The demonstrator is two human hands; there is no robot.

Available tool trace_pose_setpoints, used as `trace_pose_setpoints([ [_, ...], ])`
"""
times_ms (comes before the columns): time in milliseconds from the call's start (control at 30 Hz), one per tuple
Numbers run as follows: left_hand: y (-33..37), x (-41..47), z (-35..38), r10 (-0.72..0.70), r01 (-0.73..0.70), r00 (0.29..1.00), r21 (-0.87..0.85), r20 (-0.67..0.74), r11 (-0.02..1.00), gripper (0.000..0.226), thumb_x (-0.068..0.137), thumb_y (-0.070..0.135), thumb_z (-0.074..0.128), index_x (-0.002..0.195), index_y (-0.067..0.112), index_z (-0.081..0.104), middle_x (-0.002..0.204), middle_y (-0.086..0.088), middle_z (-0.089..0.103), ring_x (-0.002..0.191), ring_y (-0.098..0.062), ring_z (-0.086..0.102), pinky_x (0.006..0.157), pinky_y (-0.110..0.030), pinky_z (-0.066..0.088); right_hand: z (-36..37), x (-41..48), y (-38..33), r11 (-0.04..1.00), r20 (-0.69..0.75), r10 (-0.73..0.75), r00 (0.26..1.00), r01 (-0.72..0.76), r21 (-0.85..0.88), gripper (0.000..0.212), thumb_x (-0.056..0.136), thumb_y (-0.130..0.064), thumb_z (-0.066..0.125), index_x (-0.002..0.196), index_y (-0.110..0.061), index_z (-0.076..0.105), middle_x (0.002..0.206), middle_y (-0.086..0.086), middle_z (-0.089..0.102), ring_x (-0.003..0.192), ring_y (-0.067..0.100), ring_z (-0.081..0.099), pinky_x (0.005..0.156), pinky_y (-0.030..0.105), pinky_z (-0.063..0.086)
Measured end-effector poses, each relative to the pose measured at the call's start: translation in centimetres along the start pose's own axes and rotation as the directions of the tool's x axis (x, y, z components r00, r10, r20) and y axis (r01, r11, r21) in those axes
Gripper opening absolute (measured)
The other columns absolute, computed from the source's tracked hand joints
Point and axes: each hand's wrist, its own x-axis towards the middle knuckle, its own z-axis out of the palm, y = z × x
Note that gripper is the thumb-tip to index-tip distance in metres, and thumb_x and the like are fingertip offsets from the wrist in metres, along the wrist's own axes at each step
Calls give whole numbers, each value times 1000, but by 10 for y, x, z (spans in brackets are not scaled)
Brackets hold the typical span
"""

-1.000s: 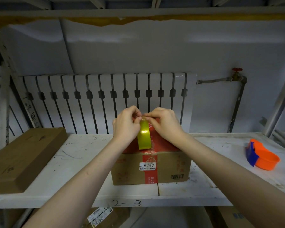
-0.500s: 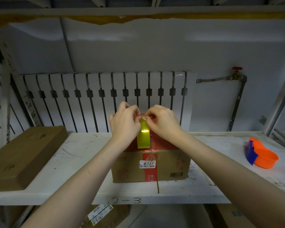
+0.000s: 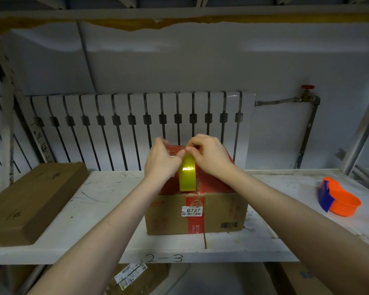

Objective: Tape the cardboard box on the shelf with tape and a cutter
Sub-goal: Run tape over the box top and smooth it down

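Observation:
A brown cardboard box (image 3: 219, 213) with a red top and a white label reading 8737 stands on the white shelf (image 3: 98, 211). A roll of yellow tape (image 3: 187, 175) stands upright on the box top. My left hand (image 3: 161, 161) rests against the roll's left side, its fingers blurred over the box top. My right hand (image 3: 209, 155) pinches the top of the roll with thumb and forefinger. An orange and blue tape cutter (image 3: 338, 200) lies far to the right on the shelf, untouched.
A flat brown box (image 3: 28, 201) lies at the shelf's left end. A white radiator (image 3: 136, 128) and a pipe with a red valve (image 3: 307, 92) stand behind. Shelf posts rise at both sides. More boxes sit below the shelf marked 2-3.
Both hands and the roll have shifted slightly away from me over the box top. My left fingers have spread and moved off the pinch point; the right hand keeps pinching the top of the roll.

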Motion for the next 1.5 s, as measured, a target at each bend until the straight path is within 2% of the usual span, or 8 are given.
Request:
trace_pose_setpoints([
  [233,-7,-3,8,-198,305,889,-213,413,928,17,87,25,65,98,13,66,111,-8,68,104,-24,61,93,-36,47,-3,12,8,980,110,137,984,-151,128,18,90,-24,60,100,-14,71,94,4,72,89,15,64,84,36,54],
  [500,-14,-6,4,15,169,886,-353,464,920,11,86,7,64,96,12,66,93,-7,70,90,-23,66,84,-32,54,-13,14,14,952,127,191,973,-215,216,12,81,-20,70,70,-14,68,56,-1,56,54,9,49,64,30,48],
  [700,-12,-10,-3,154,59,863,-400,480,915,11,86,4,63,92,13,64,89,-2,67,88,-16,62,77,-24,51,-18,1,13,977,-21,143,989,-138,165,9,83,-23,68,77,-23,61,107,4,52,102,8,43,86,22,40],
  [800,-7,-18,-3,229,2,831,-414,507,910,17,85,1,63,100,8,63,92,-2,66,89,-12,62,77,-20,53,-25,-1,23,954,-23,197,980,-186,236,11,85,-18,64,78,-24,58,106,13,60,96,13,51,85,26,43],
  [1067,27,-29,3,309,-42,795,-462,522,886,21,85,6,64,106,10,64,99,-3,67,99,-17,62,89,-32,51,-62,-27,25,728,171,359,918,-390,563,45,94,-47,40,121,-14,54,123,5,57,108,17,55,97,36,42],
  [1267,46,-46,21,341,0,731,-500,591,866,22,85,8,63,106,17,64,104,-3,68,105,-18,63,94,-35,50,-81,-53,29,652,203,372,906,-411,637,16,87,-32,60,96,-20,64,93,1,62,92,17,60,82,32,47],
  [1400,59,-56,33,347,84,673,-534,653,841,29,85,5,62,113,9,61,107,-9,67,104,-22,62,92,-36,49,-92,-69,43,411,184,578,795,-479,776,18,86,-33,63,95,-17,65,97,6,63,94,21,59,71,28,49],
  [1500,65,-62,43,310,176,651,-536,693,826,32,86,3,59,119,1,58,106,-13,65,100,-23,62,87,-32,52,-102,-81,57,459,129,599,790,-471,753,24,91,-32,57,101,-12,66,100,6,65,94,20,61,70,25,51],
])
